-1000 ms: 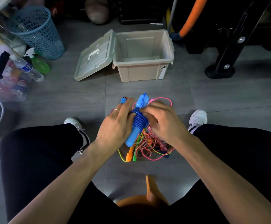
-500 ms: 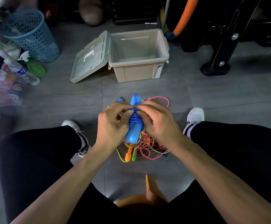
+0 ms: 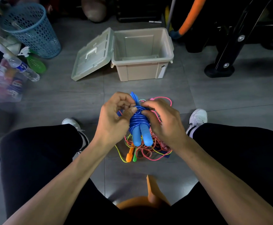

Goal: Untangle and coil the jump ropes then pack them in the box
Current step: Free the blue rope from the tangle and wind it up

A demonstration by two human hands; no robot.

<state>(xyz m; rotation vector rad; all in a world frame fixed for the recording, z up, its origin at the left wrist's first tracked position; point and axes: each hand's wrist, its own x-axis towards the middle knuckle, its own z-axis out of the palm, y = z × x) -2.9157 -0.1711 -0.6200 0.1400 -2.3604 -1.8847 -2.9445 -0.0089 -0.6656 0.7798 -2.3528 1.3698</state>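
1. Nearest: person seated, knees apart, both forearms reaching forward over the grey tile floor [image 3: 67, 98].
2. Left hand [image 3: 114, 119]: grip curled round the left side of the blue jump rope [image 3: 139, 120], thumb pressed against the top turns of the cord. Right hand [image 3: 162, 120]: grip curled on the right side, thumb and fingertips pinching the same top turns. The cord is wound round the two blue handles, whose lower ends stick out side by side below the hands.
3. Risk: the free end looks not yet tucked. If either thumb lifts before it is locked under a turn, the springy plastic cord is likely to unwind.
4. Directly beneath the bundle lies the tangled pile of ropes [image 3: 146, 149]: pink, red-white braided and yellow-green cords, with an orange and a green handle at its near edge. Risk: a loop of it may be caught in the blue bundle and get dragged up on lifting; contact cannot be judged, since the hands hide it.
5. Farther: the beige box [image 3: 142, 69], open and apparently empty, lid [image 3: 92, 54] hanging off its left side. Risk: a loosely wound bundle dropped in will likely spring apart.
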